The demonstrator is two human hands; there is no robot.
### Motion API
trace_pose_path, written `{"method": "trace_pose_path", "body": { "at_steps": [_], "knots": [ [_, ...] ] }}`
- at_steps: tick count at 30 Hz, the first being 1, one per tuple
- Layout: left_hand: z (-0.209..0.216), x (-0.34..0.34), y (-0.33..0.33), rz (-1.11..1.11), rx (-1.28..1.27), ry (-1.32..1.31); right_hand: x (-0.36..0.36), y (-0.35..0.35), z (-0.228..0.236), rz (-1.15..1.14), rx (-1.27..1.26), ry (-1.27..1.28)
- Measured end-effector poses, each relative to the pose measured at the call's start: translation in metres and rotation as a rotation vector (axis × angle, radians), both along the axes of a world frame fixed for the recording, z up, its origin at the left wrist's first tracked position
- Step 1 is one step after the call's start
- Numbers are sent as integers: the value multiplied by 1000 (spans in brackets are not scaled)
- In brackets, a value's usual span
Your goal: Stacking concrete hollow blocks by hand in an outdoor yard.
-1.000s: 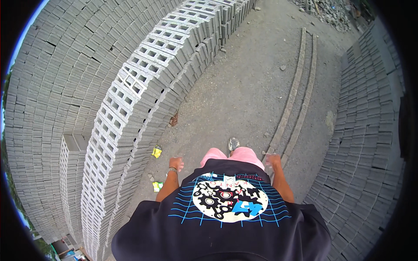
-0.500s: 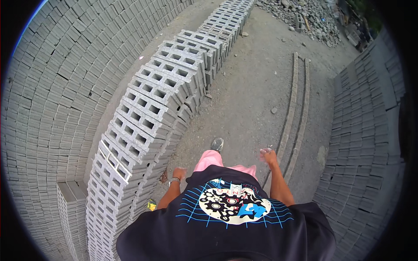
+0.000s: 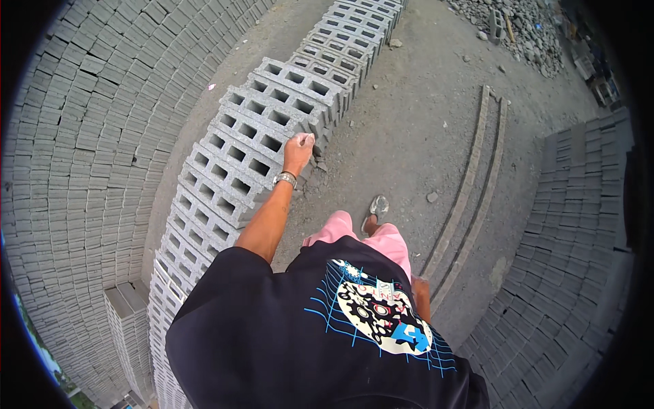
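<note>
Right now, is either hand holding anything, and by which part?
The left hand, curled, shows nothing held; the right hand is too hidden to tell.

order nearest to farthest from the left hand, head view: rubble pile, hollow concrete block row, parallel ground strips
1. Hollow concrete block row: at the left hand, mostly to its left
2. Parallel ground strips: to its right
3. Rubble pile: upper right

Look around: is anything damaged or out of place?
Yes: one block in the row has a whitish rim, unlike the greyer rest. Loose chunks also lie on the ground beside the row, perhaps broken bits.
</note>
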State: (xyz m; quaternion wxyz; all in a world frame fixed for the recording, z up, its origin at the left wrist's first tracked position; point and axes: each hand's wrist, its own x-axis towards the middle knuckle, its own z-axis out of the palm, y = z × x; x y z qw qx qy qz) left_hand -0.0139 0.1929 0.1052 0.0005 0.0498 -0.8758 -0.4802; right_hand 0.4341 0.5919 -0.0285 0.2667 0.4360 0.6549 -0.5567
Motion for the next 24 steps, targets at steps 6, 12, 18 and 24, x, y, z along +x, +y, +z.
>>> {"method": "trace_pose_path", "body": {
  "at_steps": [6, 12, 18, 24],
  "knots": [
    [2, -154, -14, -1, -542, 27, -165, 61, 96, -262, 172, 92],
    [-52, -266, -25, -162, -977, -71, -194, 56, 149, -501, 391, 95],
    [-84, -317, -16, -273, -1076, -333, -127, -76, 153, -412, 53, -445],
    [-123, -340, -6, -232, -1079, -396, -32, -171, 135, -545, -27, -437]
  ]
}}
